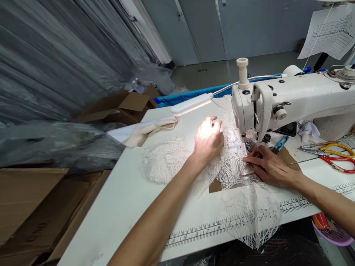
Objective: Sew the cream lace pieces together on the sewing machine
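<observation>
White lace fabric lies in a loose heap beneath the needle end of a white sewing machine, and part of it hangs over the table's front edge. My left hand, brightly lit by the lamp, has its fingers curled onto the lace left of the needle. Close to the presser foot, my right hand pinches the lace with thumb and fingers drawn together. Its palm side is hidden. Blue thread snips lie just behind the right hand.
Yellow-handled scissors and red-handled scissors rest at the right. A lamp reaches over the white table, whose front edge carries a printed ruler. Cardboard boxes stand left. A purple basket sits below the table.
</observation>
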### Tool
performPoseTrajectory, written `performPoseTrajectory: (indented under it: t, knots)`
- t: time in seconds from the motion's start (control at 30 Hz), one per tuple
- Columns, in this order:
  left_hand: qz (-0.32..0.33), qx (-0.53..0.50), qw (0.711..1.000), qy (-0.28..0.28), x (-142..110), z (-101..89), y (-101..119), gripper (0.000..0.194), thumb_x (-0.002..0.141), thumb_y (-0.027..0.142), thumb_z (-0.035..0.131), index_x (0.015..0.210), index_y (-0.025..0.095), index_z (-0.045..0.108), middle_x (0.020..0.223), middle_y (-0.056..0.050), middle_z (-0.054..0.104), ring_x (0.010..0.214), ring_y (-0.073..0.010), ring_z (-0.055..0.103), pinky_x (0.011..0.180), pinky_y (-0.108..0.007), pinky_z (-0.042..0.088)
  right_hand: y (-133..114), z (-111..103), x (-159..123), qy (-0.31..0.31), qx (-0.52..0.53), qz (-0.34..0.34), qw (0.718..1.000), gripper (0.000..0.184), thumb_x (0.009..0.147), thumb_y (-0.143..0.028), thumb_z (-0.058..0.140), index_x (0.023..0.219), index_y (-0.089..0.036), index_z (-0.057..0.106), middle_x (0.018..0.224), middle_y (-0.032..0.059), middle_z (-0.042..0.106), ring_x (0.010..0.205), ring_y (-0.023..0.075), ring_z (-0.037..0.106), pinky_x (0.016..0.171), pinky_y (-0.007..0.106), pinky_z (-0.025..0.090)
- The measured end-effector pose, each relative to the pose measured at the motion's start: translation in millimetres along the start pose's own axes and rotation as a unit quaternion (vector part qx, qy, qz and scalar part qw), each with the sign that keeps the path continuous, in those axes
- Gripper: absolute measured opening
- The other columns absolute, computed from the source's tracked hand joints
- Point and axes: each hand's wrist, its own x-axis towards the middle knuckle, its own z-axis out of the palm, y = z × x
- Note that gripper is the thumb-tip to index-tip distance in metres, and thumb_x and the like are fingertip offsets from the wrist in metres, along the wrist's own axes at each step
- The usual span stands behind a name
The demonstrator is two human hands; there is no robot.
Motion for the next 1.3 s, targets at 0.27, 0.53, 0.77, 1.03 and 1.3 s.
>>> performPoseTrajectory:
  t: [0.27,0.53,0.77,1.03,1.3]
  knots:
    - [0.128,0.01,0.973,-0.193,-31.4,-10.3,43.4,0.027,0.092,0.02,0.044,0.091,0.017,0.07,0.101,-0.01,0.068,0.081,-0.022,0.058,0.07,-0.036,0.047,-4.0,-3.6,-0.5,0.009,-0.049,-0.035,0.998,0.033,0.092,-0.013,0.042,0.116,-0.018,0.064,0.106,0.0122,0.051,0.099,0.0217,0.05,0.087,0.037,0.052]
    - [0.219,0.021,0.973,-0.073,-59.1,29.8,36.7,0.042,0.102,0.027,0.029,0.131,0.009,0.053,0.134,-0.018,0.057,0.117,-0.0293,0.054,0.093,-0.046,0.045,-8.9,-4.7,-3.9,-0.028,-0.179,0.008,0.983,0.033,0.09,-0.013,0.046,0.121,-0.019,0.059,0.109,0.0148,0.054,0.097,0.026,0.049,0.081,0.04,0.045]
    - [0.234,-0.047,0.969,-0.06,-40.6,35.4,23.4,0.038,0.101,0.029,0.03,0.12,0.011,0.058,0.113,-0.015,0.066,0.111,-0.029,0.057,0.093,-0.048,0.047,-6.3,1.3,-1.3,-0.027,-0.218,0.036,0.975,0.035,0.093,-0.018,0.043,0.127,-0.019,0.053,0.104,0.014,0.056,0.087,0.023,0.048,0.073,0.035,0.04]
    - [0.231,-0.088,0.967,-0.057,-35.8,37.3,18.1,0.03,0.099,0.026,0.034,0.107,0.016,0.061,0.103,-0.01,0.068,0.11,-0.028,0.058,0.102,-0.054,0.04,-7.0,4.6,1.5,-0.037,-0.218,0.052,0.974,0.041,0.094,-0.018,0.039,0.133,-0.019,0.049,0.104,0.0151,0.056,0.091,0.0256,0.048,0.073,0.038,0.043]
    - [0.23,-0.086,0.969,-0.037,-38.0,41.8,17.8,0.028,0.099,0.026,0.035,0.109,0.015,0.059,0.106,-0.011,0.067,0.107,-0.0264,0.059,0.106,-0.056,0.036,-6.8,8.4,0.5,-0.006,-0.209,0.064,0.976,0.036,0.094,-0.021,0.041,0.127,-0.02,0.055,0.101,0.0136,0.056,0.09,0.0252,0.048,0.076,0.039,0.044]
